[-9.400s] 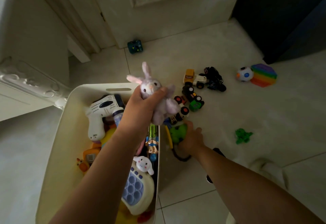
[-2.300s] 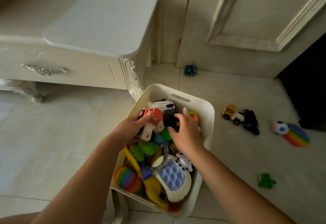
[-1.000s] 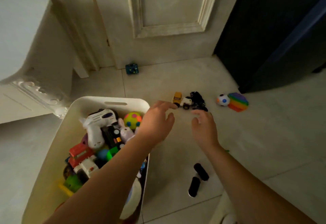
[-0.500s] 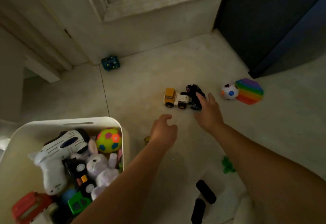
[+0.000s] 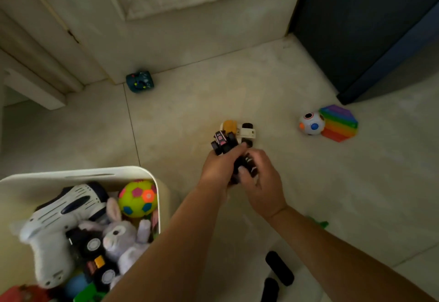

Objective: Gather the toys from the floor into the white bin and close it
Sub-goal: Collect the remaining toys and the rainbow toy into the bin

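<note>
The white bin stands open at the lower left, holding a white toy gun, a grey plush bunny, a green patchwork ball and several other toys. No lid is in view. In the middle of the floor, my left hand and my right hand meet around a black toy car, which sticks up from my left fingers, with more of it hidden between the palms. Just behind it on the tiles is a yellow and white toy truck.
A teal toy lies by the door. A white ball with coloured dots touches a rainbow pop toy near a dark cabinet. A green toy peeks out behind my right forearm. Two black objects lie at the bottom.
My right hand has pulled the black car off the floor toward me, and my left hand has come up to close on it. The truck stays on the tiles.
</note>
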The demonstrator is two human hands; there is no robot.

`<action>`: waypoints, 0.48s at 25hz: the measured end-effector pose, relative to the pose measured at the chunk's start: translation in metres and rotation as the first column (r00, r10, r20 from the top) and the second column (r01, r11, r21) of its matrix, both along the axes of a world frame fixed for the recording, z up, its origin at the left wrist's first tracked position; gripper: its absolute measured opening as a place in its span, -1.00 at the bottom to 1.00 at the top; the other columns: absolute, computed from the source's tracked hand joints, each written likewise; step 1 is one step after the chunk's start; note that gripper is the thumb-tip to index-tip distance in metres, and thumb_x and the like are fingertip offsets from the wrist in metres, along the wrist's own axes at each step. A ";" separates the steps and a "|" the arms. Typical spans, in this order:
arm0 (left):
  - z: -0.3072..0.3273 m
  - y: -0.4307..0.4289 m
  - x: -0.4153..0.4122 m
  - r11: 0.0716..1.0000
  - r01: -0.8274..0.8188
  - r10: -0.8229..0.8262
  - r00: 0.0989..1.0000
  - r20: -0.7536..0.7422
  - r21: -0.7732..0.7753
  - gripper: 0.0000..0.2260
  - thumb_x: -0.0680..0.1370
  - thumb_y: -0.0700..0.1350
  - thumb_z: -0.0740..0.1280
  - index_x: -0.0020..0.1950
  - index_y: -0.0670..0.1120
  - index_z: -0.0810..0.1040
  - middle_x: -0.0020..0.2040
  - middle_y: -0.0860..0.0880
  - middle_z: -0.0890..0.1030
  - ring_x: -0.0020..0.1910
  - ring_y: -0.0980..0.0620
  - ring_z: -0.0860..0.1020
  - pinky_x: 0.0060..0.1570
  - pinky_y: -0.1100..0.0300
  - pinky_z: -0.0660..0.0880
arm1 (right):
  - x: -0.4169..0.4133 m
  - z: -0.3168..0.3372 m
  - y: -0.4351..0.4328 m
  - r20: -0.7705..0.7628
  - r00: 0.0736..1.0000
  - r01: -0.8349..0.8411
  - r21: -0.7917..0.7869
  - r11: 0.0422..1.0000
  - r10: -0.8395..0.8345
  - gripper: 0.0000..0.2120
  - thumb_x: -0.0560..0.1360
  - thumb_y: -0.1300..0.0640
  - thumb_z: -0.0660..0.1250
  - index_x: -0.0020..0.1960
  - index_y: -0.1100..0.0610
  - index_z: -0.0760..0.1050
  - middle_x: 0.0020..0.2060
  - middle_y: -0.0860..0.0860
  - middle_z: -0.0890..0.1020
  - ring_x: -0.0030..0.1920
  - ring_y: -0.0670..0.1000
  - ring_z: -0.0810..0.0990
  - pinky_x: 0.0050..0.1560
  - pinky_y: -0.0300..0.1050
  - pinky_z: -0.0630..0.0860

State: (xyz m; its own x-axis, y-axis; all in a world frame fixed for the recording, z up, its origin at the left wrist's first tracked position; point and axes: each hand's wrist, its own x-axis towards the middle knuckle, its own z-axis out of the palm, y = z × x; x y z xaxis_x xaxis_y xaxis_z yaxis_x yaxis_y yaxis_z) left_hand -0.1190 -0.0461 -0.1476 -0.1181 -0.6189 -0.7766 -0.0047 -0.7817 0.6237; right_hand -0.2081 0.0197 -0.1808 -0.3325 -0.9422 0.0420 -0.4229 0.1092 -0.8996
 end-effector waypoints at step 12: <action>0.024 -0.002 0.027 0.976 -0.130 0.152 0.981 0.118 -0.176 -0.79 0.51 -0.13 0.38 0.11 0.00 0.47 -0.17 -0.03 0.58 -0.24 -0.02 0.57 -0.28 0.16 0.53 | -0.024 -0.050 -0.106 -0.596 0.705 0.032 0.568 0.822 0.384 -0.31 0.46 0.04 0.37 0.49 0.09 0.14 0.39 0.16 0.29 0.35 0.23 0.29 0.30 0.11 0.31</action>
State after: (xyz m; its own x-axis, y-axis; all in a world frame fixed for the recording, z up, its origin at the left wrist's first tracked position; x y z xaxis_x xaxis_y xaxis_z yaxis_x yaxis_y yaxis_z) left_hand -0.0922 -0.0477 -0.1233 0.0744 -0.7440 -0.6640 0.0088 -0.6653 0.7465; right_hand -0.2318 -0.0865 -0.2309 -0.2353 -0.9201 -0.3132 -0.9318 0.3052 -0.1965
